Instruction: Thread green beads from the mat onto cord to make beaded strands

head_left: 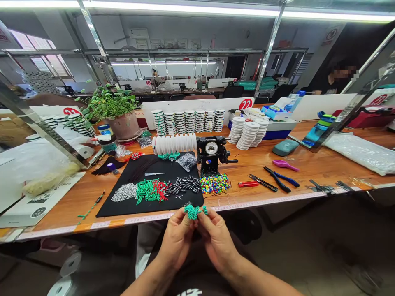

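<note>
In front of the table's near edge, my left hand [179,233] is closed on a bunch of green bead-tipped pieces [191,211], its heads packed together. My right hand [218,234] pinches a smaller cluster of the same pieces [205,209] right beside it. What lies below the green heads is hidden by my fingers. Just beyond, a black mat [123,207] bears piles of small silver parts [125,192], green tubes [146,191], red tubes [161,190] and black tubular pieces [182,186]. Multicoloured beads [215,183] are heaped at its right.
A black hand-cranked winder [212,154] carries a row of white spools [175,144]. To its right lie a red cutter [248,184], tweezers [263,183], blue-handled pliers [282,179] and a pink scoop [285,165]. A potted plant [123,125] and stacked spools [189,122] stand behind.
</note>
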Demonstrator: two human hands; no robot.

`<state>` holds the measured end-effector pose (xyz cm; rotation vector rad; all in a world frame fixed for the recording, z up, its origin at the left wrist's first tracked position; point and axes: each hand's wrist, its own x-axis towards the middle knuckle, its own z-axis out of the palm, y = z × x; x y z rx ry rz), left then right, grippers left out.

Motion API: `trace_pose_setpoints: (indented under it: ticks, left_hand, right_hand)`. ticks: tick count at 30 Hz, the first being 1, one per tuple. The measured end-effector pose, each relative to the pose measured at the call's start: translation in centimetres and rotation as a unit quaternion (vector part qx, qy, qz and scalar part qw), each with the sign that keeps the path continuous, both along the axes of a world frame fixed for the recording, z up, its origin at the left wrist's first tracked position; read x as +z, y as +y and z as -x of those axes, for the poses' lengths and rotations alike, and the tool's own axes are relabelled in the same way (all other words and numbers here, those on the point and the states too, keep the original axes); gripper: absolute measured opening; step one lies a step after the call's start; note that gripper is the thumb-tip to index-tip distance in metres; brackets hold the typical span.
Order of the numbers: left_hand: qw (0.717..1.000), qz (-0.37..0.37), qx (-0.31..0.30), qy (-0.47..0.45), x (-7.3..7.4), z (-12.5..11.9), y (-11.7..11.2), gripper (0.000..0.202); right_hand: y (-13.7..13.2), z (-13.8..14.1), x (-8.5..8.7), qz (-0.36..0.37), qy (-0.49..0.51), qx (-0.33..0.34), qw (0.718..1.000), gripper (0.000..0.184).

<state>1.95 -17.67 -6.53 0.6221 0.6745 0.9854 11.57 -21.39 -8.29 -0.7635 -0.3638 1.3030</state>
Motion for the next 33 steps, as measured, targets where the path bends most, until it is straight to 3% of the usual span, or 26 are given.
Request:
trace_pose_setpoints:
  ticks: [3,7,9,11,13,14,15,16,19,21,24,27,30,33]
  left_hand:
    - [1.0,-0.014,0.02,0.018,-0.6,0.1,0.0,0.029]
    - [0.999,-0.044,0.013,0.023,-0.5,0.3,-0.6,0.023]
    - [0.999,-0.032,0.008,0.017,-0.2,0.3,-1.2,0.023]
    - [1.0,0.022,-0.012,-0.003,0.0,0.2,-1.7,0.027]
    - [0.995,0.086,-0.038,-0.029,0.1,0.1,-2.1,0.033]
    - [0.993,0.105,-0.046,-0.037,0.1,0.1,-2.2,0.035]
    - [0.992,0.111,-0.049,-0.04,0.0,0.1,-2.2,0.036]
    - [0.993,0.102,-0.049,-0.038,-0.1,0.1,-2.2,0.036]
    - [0.997,0.03,-0.076,0.004,-0.4,0.6,-1.7,0.03]
    - [0.991,-0.031,-0.119,0.051,-0.3,1.3,-1.2,0.029]
    - [0.969,-0.134,-0.166,0.123,0.1,2.4,-0.8,0.028]
    - [0.944,-0.216,-0.13,0.211,0.4,3.1,-0.7,0.025]
    - [0.931,-0.225,-0.059,0.281,0.2,3.6,-0.6,0.029]
    - [0.928,-0.199,-0.054,0.312,-0.2,4.1,-0.7,0.036]
  right_hand:
    - [0.2,-0.9,-1.3,-0.036,-0.169,-0.019,0.985,0.042]
    - [-0.7,-2.0,-1.9,-0.081,-0.366,0.003,0.927,0.031]
    - [-1.3,-2.4,-1.9,-0.119,-0.464,-0.03,0.877,0.025]
    - [-1.6,-2.5,-1.8,-0.189,-0.551,-0.095,0.807,0.022]
    - [-1.7,-2.5,-1.7,-0.258,-0.6,-0.153,0.741,0.02]
    - [-1.6,-2.5,-1.6,-0.277,-0.607,-0.166,0.726,0.02]
    - [-1.6,-2.5,-1.5,-0.276,-0.602,-0.163,0.731,0.02]
    - [-1.5,-2.5,-1.3,-0.258,-0.583,-0.139,0.758,0.019]
    - [-1.5,-2.8,-0.4,-0.167,-0.431,0.035,0.886,0.024]
    - [-1.6,-3.0,0.2,-0.125,-0.325,0.146,0.926,0.032]
    - [-1.8,-3.2,0.5,-0.099,-0.279,0.221,0.929,0.041]
    - [-2.0,-3.0,0.1,-0.08,-0.317,0.22,0.919,0.036]
    - [-2.1,-2.8,-0.5,-0.054,-0.388,0.197,0.899,0.021]
    - [-2.2,-2.7,-1.0,-0.041,-0.428,0.199,0.881,0.03]
